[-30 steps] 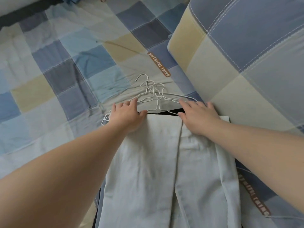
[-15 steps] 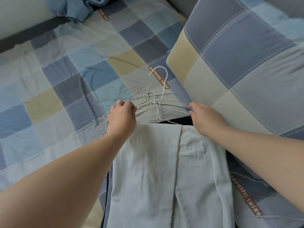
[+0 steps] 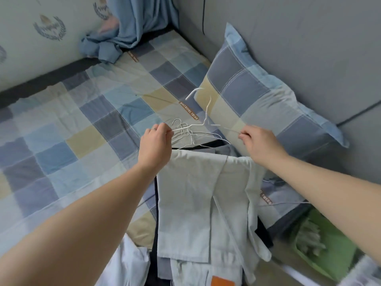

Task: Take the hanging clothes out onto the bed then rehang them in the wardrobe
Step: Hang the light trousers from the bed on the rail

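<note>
Several white wire hangers [image 3: 190, 134] lie bunched on the checked bedsheet [image 3: 82, 124], just above a stack of pale clothes [image 3: 193, 193]. A raised hanger [image 3: 206, 112] tilts up from them, its hook in front of the checked pillow [image 3: 257, 93] at the right. The left hand [image 3: 154, 145] pinches one end of its wire with curled fingers, and the right hand [image 3: 259, 141] pinches the other end.

Printed in white capitals on a brown strip [image 3: 188, 111] sewn to the checked bed sheet [image 3: 82, 131], just left of the pillow [image 3: 257, 96]: "BEAUTIFUL THING", with the first letters blurred. On a second strip [image 3: 266, 196], near right: only "THING" legible. On a third strip [image 3: 133, 56], far off by the curtain [image 3: 134, 21]: too small to read. On the wall emblem [image 3: 49, 27]: lettering illegible.
</note>
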### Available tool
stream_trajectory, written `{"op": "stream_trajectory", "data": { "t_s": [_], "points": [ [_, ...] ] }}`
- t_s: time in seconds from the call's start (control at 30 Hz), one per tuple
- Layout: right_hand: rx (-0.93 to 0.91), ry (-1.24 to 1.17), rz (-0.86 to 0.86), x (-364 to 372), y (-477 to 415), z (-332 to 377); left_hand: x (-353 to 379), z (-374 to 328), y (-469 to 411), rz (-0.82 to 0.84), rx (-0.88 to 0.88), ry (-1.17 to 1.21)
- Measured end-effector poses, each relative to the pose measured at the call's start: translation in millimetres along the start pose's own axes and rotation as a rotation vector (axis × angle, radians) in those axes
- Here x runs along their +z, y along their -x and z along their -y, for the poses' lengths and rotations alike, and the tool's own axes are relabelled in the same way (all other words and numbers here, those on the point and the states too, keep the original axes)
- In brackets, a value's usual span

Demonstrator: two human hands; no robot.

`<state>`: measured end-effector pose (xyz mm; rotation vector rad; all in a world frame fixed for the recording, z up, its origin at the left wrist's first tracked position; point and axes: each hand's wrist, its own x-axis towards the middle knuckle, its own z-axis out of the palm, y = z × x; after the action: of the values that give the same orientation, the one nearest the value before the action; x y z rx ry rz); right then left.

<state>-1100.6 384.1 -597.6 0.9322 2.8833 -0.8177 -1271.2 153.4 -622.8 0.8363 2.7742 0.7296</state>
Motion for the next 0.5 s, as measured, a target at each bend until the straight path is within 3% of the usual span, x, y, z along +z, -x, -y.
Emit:
{"op": "stream_trajectory", "data": {
  "t_s": [0.23,0.5],
  "points": [
    [0.101,-0.118,-0.175,-77.8,176.1,53.3,-92.2,-48.3,117.5,-0.016,0.128,0.229],
    [0.257,-0.260,-0.372,-104.6,348.2,81.7,-152.5,-94.0,230.8,-0.058,0.283,0.363]
  ]
}}
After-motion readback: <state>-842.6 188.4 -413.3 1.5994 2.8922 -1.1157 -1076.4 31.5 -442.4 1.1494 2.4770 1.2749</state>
